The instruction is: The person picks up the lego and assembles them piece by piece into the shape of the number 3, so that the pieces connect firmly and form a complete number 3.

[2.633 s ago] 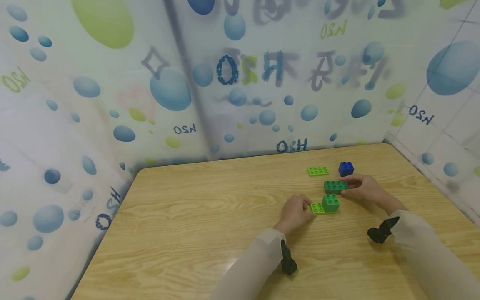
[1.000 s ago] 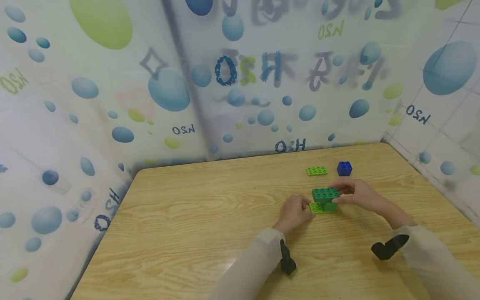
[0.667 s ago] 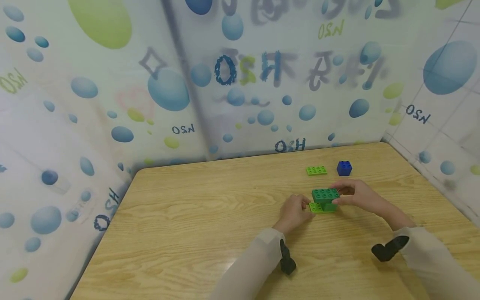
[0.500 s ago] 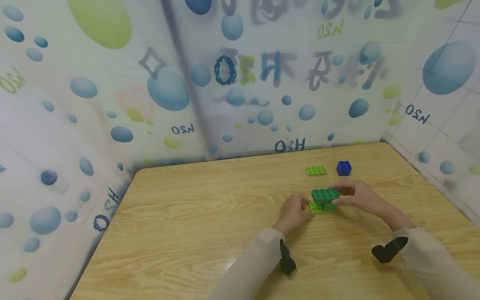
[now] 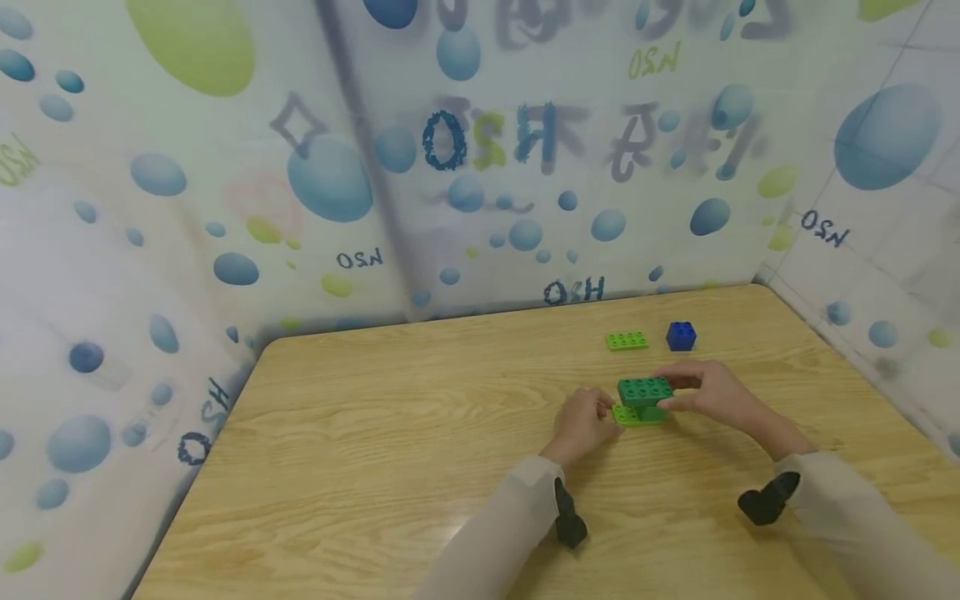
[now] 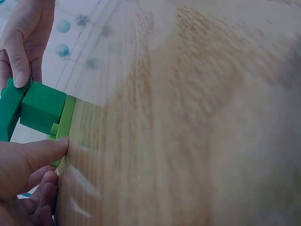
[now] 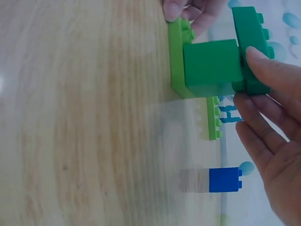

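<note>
My left hand (image 5: 583, 425) pinches the left end of a flat lime-green plate (image 5: 624, 415), thumb at its edge. On the plate's right half stands a square green block (image 7: 211, 68). Over that block my right hand (image 5: 711, 397) holds a longer dark green brick (image 5: 643, 392) by its right end, studs up, thumb on the near side and fingers behind. The brick's left end juts out above the plate's bare studs. In the left wrist view the long brick (image 6: 13, 107) sits slightly tilted against the top of the block (image 6: 43, 107).
Behind the hands, a second lime-green plate (image 5: 627, 341) lies flat on the wooden table (image 5: 390, 433). A blue square block (image 5: 681, 337) stands to its right. A patterned wall covering (image 5: 465, 242) rises along the table's back edge.
My right hand has brought the dark green brick from behind the plate forward and left, onto the green block. The left hand keeps its pinch. Over the last second, hardly anything moves.
</note>
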